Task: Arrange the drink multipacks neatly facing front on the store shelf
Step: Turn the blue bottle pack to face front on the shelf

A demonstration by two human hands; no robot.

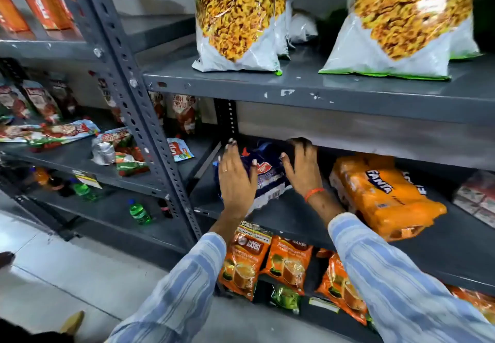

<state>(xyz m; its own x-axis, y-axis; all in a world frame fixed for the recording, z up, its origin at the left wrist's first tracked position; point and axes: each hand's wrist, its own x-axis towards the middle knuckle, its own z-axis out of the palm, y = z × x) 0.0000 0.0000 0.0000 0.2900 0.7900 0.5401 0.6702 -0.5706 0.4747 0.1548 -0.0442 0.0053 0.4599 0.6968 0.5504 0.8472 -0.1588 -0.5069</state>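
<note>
A blue and white drink multipack (267, 174) lies at the left end of the middle grey shelf (294, 216). My left hand (235, 179) presses flat against its left side, fingers spread. My right hand (302, 166) rests on its right side and top, fingers curled over the pack. The pack sits between both palms, turned at an angle with a barcode toward me. To the right an orange Fanta multipack (383, 192) lies tilted on the same shelf, apart from my hands.
Large green and white snack bags (238, 21) stand on the shelf above. Orange tea packets (246, 259) fill the shelf below. A slotted grey upright (139, 117) divides the left bay, which holds ketchup pouches (40, 101) and small green bottles (139, 212). Red and white cartons (476, 198) sit far right.
</note>
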